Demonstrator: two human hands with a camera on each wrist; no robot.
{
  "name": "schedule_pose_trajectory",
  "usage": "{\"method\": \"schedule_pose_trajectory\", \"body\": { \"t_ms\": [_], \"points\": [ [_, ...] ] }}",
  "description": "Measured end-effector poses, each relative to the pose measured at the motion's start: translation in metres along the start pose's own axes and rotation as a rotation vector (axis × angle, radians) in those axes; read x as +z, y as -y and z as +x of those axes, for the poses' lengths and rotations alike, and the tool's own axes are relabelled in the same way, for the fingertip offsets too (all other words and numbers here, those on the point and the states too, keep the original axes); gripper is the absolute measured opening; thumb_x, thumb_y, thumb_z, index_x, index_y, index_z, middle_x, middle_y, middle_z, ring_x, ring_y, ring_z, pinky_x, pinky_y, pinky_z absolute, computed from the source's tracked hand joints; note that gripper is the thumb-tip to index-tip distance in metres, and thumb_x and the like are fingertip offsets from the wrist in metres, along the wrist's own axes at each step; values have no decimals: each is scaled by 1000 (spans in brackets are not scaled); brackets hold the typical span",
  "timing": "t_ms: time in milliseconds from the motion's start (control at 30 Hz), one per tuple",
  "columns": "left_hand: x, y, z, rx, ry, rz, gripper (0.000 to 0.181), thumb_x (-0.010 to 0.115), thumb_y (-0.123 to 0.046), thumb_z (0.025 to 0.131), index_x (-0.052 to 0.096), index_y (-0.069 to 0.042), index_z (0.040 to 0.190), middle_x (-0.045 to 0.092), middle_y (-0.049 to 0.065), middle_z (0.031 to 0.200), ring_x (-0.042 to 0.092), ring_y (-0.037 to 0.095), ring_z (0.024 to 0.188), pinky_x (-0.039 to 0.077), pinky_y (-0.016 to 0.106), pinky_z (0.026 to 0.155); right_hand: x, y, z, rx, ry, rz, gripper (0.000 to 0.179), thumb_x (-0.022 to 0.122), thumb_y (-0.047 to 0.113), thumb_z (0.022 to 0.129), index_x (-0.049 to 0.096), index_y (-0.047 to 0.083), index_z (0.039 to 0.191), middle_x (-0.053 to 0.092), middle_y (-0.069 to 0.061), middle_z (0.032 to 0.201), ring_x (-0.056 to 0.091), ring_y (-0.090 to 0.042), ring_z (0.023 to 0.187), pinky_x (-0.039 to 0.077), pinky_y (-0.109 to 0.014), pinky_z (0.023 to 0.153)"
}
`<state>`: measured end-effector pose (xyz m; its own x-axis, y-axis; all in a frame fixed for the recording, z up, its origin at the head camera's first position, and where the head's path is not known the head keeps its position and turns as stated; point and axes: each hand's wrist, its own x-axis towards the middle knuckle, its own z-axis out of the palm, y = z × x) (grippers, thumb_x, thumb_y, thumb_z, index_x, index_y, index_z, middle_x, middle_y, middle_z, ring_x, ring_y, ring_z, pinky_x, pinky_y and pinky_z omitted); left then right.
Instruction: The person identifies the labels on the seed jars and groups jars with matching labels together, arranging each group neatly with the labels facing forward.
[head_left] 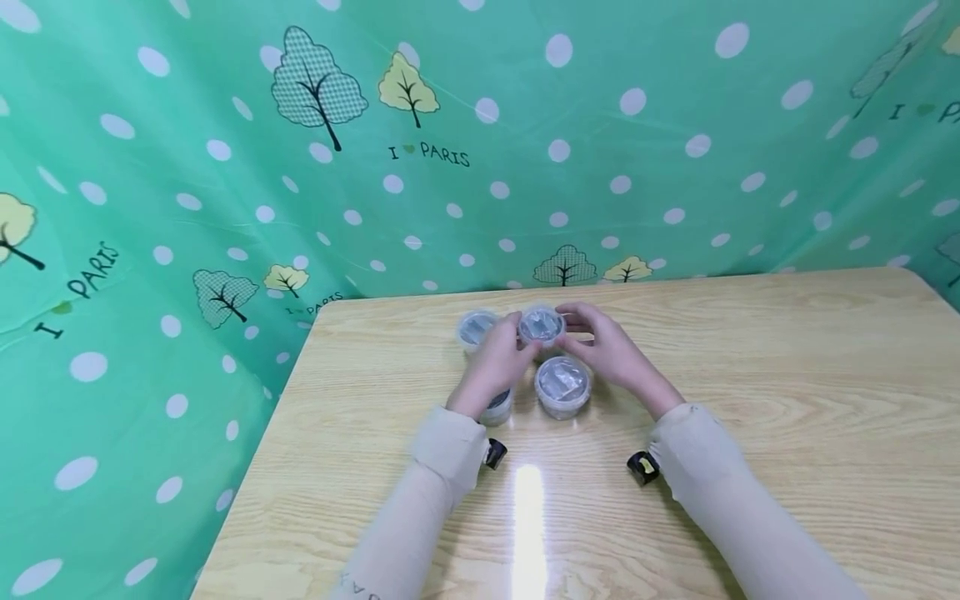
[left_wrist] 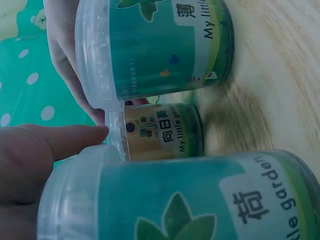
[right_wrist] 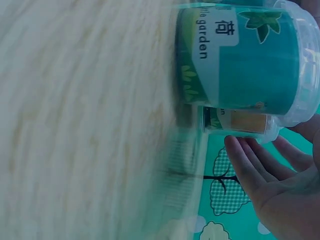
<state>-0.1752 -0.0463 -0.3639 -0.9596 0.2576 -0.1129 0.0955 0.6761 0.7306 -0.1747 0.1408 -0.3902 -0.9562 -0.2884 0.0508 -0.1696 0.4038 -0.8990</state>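
Note:
Both hands are at a round tub (head_left: 542,323) with a clear lid, back right in a cluster of several such tubs. Its orange label (left_wrist: 145,132) reads "My little garden". My left hand (head_left: 498,354) grips its left side, thumb against the lid's edge. Around the right side, my right hand (head_left: 607,346) holds it with thumb in front and fingers behind. Nearer me stand a front right tub (head_left: 562,387) and a front left tub (head_left: 498,408), with teal, leaf-printed labels. The left hand partly covers the front left tub and the back left tub (head_left: 476,328).
The tubs stand on a light wood-grain table (head_left: 787,400), near its far edge. Behind it hangs a green curtain (head_left: 525,208) with white dots and trees. Each wrist carries a small black device, such as the right wrist camera (head_left: 642,467).

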Motion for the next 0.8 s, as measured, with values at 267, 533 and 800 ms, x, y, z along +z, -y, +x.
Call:
{"method": "schedule_pose_trajectory", "body": {
  "t_ms": [267, 533, 800],
  "points": [
    [4, -3, 3, -8, 4, 59, 62, 58, -23, 101, 32, 4, 151, 39, 23, 154, 39, 34, 142, 35, 44, 119, -3, -9, 1, -2, -7, -28, 54, 62, 9, 97, 41, 1, 146, 50, -26, 142, 52, -41, 129, 51, -49, 104],
    [1, -6, 2, -20, -7, -7, 69, 60, -25, 100, 26, -3, 155, 33, 17, 159, 33, 32, 145, 30, 45, 121, -10, -6, -3, -9, -66, -73, 52, 60, 12, 99, 40, -2, 145, 46, -24, 145, 51, -42, 129, 49, -50, 106],
    [-6, -14, -5, 86, -27, -41, 63, 59, -24, 100, 31, -6, 153, 38, 15, 155, 38, 30, 143, 36, 45, 118, -16, 5, -8, -119, -162, -139, 48, 63, 10, 97, 46, -5, 140, 52, -25, 137, 53, -40, 125, 53, -51, 100]
  ]
}}
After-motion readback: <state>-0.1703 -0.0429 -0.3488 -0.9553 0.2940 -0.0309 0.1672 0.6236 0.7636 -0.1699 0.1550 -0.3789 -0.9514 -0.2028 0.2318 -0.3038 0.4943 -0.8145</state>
